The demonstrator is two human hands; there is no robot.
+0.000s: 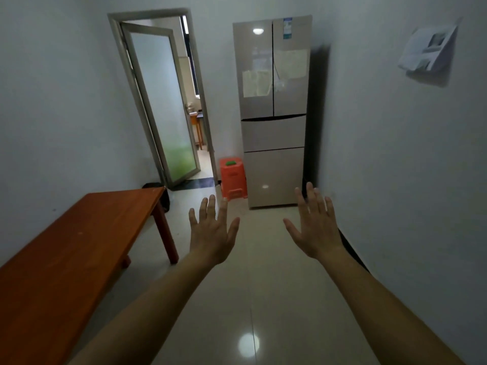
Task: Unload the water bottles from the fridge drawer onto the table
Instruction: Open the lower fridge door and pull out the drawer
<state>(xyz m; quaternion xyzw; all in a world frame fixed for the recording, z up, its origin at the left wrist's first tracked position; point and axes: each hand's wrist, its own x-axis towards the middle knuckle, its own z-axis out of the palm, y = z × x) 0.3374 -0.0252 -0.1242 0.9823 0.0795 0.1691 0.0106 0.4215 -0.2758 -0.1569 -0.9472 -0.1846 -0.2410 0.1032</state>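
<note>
Hands, left hand (212,233) and right hand (315,227), are hovering empty with fingers spread, well apart from the tall beige glossy fridge (274,114); its drawers are shut, hiding any water bottles. Risk: pulling the wrong drawer, far from the orange-brown wooden table (68,254).

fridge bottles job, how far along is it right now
Nothing looks done: the fridge has both drawers shut, and no bottles show on the table. In hand: nothing; the left hand and right hand are spread open and empty, held out toward the fridge. Left: reach the fridge, open a drawer, and carry all the bottles to the table.
</note>
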